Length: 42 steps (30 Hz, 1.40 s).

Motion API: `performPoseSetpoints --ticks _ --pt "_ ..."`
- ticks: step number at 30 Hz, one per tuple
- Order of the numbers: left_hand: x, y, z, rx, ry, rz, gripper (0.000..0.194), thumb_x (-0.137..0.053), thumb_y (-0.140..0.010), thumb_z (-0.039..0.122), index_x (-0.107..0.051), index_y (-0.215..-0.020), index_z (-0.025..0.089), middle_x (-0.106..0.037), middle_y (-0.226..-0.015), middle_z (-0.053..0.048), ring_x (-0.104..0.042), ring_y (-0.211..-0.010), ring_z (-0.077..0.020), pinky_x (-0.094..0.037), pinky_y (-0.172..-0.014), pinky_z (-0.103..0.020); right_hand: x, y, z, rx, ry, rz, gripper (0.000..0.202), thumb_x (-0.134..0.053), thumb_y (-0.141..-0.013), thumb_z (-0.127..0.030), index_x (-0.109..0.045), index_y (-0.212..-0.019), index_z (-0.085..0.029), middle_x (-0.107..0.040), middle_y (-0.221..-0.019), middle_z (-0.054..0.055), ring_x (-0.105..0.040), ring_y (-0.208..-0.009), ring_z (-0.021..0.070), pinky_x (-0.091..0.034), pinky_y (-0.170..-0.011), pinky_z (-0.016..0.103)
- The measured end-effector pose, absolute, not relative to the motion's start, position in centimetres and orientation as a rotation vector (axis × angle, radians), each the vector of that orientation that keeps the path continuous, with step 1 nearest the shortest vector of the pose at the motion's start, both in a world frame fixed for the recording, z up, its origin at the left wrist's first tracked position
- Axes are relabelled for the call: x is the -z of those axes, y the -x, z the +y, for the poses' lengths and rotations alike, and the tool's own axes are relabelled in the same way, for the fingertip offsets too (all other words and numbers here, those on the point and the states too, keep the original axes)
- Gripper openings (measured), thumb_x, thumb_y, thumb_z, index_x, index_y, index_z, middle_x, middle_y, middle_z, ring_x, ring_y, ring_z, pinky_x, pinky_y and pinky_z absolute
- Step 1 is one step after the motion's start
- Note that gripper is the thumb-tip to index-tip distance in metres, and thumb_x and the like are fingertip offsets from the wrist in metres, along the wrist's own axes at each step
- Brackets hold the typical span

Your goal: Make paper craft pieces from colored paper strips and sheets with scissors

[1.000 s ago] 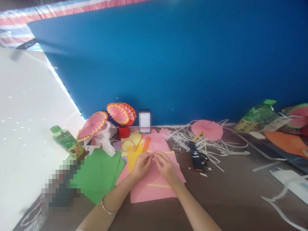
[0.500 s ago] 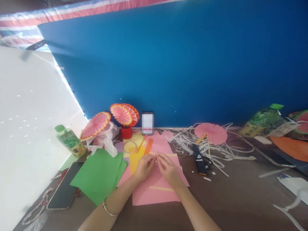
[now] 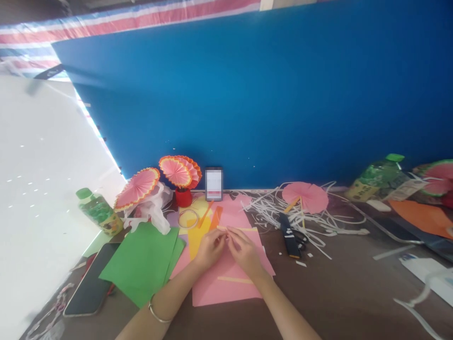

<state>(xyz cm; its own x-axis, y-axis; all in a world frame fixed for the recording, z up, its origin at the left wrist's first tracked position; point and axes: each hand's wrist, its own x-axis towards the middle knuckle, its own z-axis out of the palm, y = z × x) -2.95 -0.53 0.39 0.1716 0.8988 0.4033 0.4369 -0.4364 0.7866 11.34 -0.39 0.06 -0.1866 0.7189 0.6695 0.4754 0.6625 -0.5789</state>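
Over the pink paper [image 3: 226, 290] at the centre of the table, my left hand [image 3: 211, 248] and my right hand [image 3: 243, 249] meet at the fingertips. Both are pinched closed; whatever lies between the fingers is too small to make out. A pale yellow strip [image 3: 235, 280] lies on the pink sheet below my hands. Just beyond my left hand are a yellow paper [image 3: 194, 238], an orange strip [image 3: 216, 217] and a ring-shaped roll [image 3: 188, 218]. Green sheets [image 3: 141, 262] lie left of my left forearm, which wears a bangle.
Folded paper fans stand in a red pot [image 3: 183, 197] beside a propped phone [image 3: 214, 184]. To the right are white strips [image 3: 264, 208], a pink fan [image 3: 311, 197], a black cutter [image 3: 290, 238] and scissors. Bottles [image 3: 101, 215] stand left and right. A dark phone [image 3: 90, 283] lies left.
The whole view has shifted slightly, so things appear a little further left and lower. My hands keep nearly the same pinched pose over the pink paper.
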Motion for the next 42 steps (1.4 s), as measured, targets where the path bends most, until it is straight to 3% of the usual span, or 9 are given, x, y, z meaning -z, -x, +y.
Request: performPoseSetpoints --ticks 12,23,31,39,42 --pt "-1.6 2.9 -1.2 -1.231 -1.759 1.203 0.018 -0.045 -0.080 0.024 -0.062 -0.083 0.017 -0.064 -0.083 -0.005 -0.058 -0.078 -0.0153 -0.044 -0.072 -0.026 -1.2 -11.4 -0.5 -0.328 1.028 -1.724 0.016 -0.046 -0.083 -0.019 -0.062 -0.085 -0.020 -0.065 -0.089 0.007 -0.061 -0.086 0.0181 -0.050 -0.080 0.033" --pt "-0.6 4.7 0.3 -1.372 -1.071 0.896 0.012 -0.054 -0.065 0.024 -0.054 -0.057 0.016 -0.053 -0.053 0.001 -0.050 -0.056 -0.0123 -0.040 -0.060 -0.026 -1.6 -14.1 1.3 -0.256 1.150 -1.443 0.015 -0.051 -0.078 -0.025 -0.062 -0.072 -0.018 -0.066 -0.080 0.007 -0.061 -0.077 0.0185 -0.050 -0.069 0.031" --pt "-2.6 6.3 0.9 -1.416 -0.701 0.648 0.011 -0.049 -0.060 0.023 -0.045 -0.052 0.018 -0.041 -0.048 0.002 -0.045 -0.050 -0.0110 -0.038 -0.055 -0.027 -1.9 -17.8 3.1 0.066 1.286 -1.386 0.016 -0.050 -0.075 -0.024 -0.065 -0.073 -0.017 -0.067 -0.079 0.008 -0.060 -0.080 0.0229 -0.046 -0.077 0.040" --pt "-6.2 8.1 0.9 -1.464 -0.657 0.520 0.014 -0.050 -0.060 0.024 -0.044 -0.049 0.017 -0.038 -0.050 0.002 -0.045 -0.053 -0.0105 -0.039 -0.057 -0.027 -2.7 -24.6 5.8 0.185 1.517 -1.513 0.020 -0.045 -0.072 -0.024 -0.063 -0.069 -0.016 -0.067 -0.076 0.010 -0.060 -0.076 0.0243 -0.045 -0.077 0.040" --pt "-7.0 8.0 0.7 -1.411 -0.693 0.545 0.013 -0.053 -0.061 0.022 -0.050 -0.051 0.016 -0.044 -0.051 0.001 -0.048 -0.056 -0.0107 -0.039 -0.058 -0.025 -2.9 -26.0 6.1 0.200 1.733 -1.608 0.029 -0.046 -0.069 -0.023 -0.062 -0.088 -0.008 -0.065 -0.089 0.018 -0.057 -0.085 0.0309 -0.041 -0.080 0.048"
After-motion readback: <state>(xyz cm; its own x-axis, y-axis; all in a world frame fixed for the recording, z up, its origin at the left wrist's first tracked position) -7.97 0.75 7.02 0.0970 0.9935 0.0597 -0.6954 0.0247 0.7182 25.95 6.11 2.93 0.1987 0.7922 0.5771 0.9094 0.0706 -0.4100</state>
